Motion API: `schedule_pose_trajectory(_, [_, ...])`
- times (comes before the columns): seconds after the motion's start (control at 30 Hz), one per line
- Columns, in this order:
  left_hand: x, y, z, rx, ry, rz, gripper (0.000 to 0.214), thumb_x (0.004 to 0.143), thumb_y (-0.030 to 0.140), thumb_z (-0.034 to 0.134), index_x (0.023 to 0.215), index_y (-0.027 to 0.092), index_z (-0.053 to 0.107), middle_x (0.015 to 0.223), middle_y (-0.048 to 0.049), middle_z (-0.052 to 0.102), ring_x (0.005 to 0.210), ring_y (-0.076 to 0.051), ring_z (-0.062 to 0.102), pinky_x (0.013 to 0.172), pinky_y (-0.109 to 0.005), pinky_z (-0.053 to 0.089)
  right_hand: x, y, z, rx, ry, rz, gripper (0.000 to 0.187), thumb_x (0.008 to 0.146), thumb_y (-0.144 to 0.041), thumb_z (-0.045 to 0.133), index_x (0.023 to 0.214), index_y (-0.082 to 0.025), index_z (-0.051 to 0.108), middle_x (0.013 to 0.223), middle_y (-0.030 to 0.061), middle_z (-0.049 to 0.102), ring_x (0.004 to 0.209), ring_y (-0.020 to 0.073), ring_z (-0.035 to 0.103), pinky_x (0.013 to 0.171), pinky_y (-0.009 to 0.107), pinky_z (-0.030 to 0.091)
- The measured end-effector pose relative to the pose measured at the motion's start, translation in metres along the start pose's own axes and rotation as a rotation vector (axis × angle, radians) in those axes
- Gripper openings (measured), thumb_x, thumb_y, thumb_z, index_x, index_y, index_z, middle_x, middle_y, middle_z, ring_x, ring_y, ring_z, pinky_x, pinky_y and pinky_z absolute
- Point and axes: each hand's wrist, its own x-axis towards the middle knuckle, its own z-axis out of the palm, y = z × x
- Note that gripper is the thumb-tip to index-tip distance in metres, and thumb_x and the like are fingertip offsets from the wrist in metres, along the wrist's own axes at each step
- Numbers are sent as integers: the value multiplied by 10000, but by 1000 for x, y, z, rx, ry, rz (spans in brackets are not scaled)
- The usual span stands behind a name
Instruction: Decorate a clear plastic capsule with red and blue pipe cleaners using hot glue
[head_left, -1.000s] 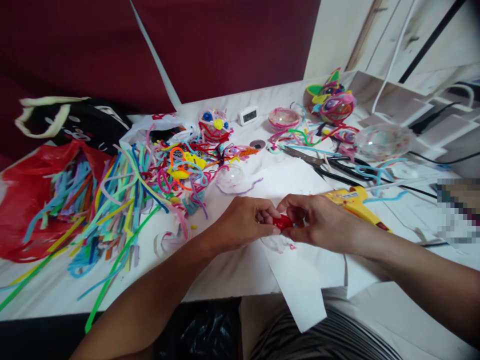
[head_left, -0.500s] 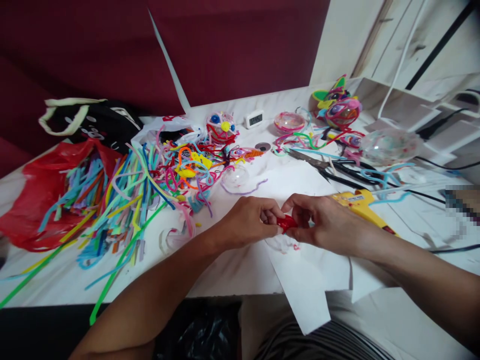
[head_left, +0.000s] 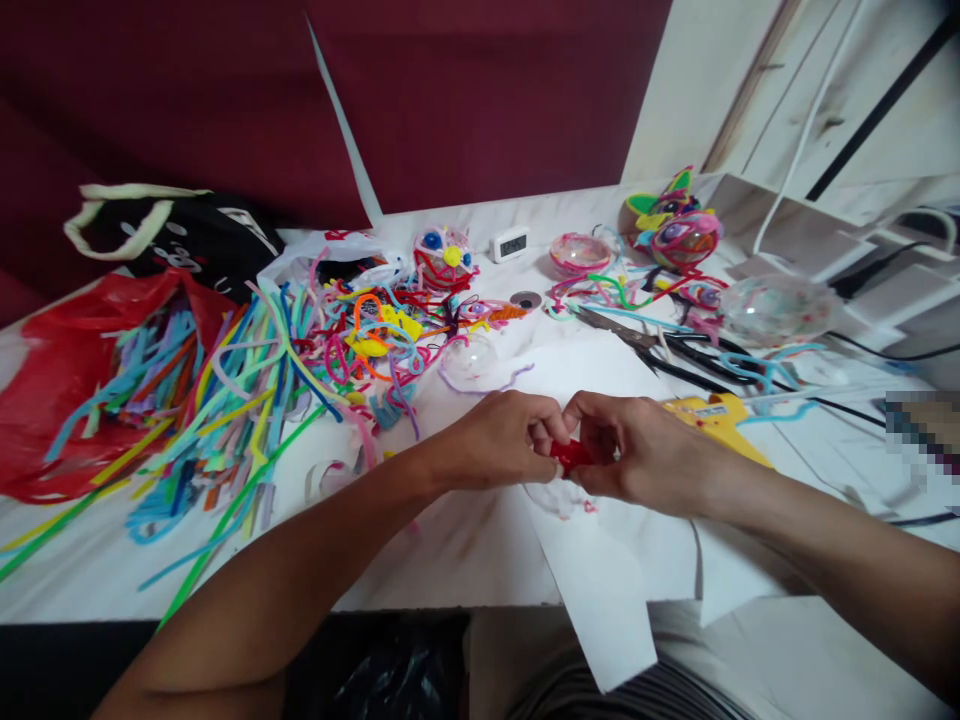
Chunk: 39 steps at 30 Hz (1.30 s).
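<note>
Between my two hands is a small red piece, partly hidden by the fingers; its exact kind does not show. My left hand pinches its left side with thumb and fingers. From the right, my right hand grips the same piece, and the fingertips of both hands nearly meet. Just under the hands lies a clear plastic piece with red and pink bits, on or beside a white paper sheet. A yellow glue gun lies right behind my right wrist.
Many coloured pipe cleaners spill from a red plastic bag at left. Scissors lie behind the glue gun. Decorated clear balls, a small digital clock and a clear dome stand further back. Cables cross the right side.
My fingers have shifted a little around the red piece, and the two hands are slightly closer together. The camera view has tilted slightly; the other things lie as before.
</note>
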Motion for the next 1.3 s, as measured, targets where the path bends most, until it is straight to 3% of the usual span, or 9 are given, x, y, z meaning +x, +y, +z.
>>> schedule_pose_trajectory(0.23, [3, -6, -8, -32, -7, -12, 192, 642, 108, 656, 832, 134, 664, 654, 32, 585, 615, -93, 540, 559, -205, 403, 6, -4, 2, -33, 46, 7, 209, 686, -238, 639, 869, -228, 539, 614, -36, 565, 548, 125, 505, 504, 256, 344])
schedule_pose_trajectory(0.53, [15, -18, -31, -154, 9, -68, 240, 606, 85, 666, 843, 109, 687, 570, 56, 516, 532, -56, 453, 488, -171, 325, 38, -9, -2, -46, 60, -6, 240, 650, -223, 647, 868, -229, 546, 632, -16, 593, 549, 130, 512, 490, 257, 326])
schedule_pose_trajectory(1.03, [17, -22, -30, -299, -28, -70, 221, 613, 123, 665, 834, 111, 653, 562, 65, 493, 533, -62, 440, 495, -184, 322, 34, -12, 2, -128, 98, 1, 194, 678, -225, 588, 857, -233, 513, 599, -30, 568, 541, 127, 500, 488, 249, 301])
schedule_pose_trajectory(1.3, [13, -23, -26, -276, 36, -107, 245, 629, 94, 666, 858, 143, 596, 656, 49, 553, 579, -65, 496, 530, -180, 352, 31, -10, 4, -192, 124, 33, 208, 690, -240, 581, 890, -247, 524, 639, -16, 602, 554, 137, 516, 481, 253, 280])
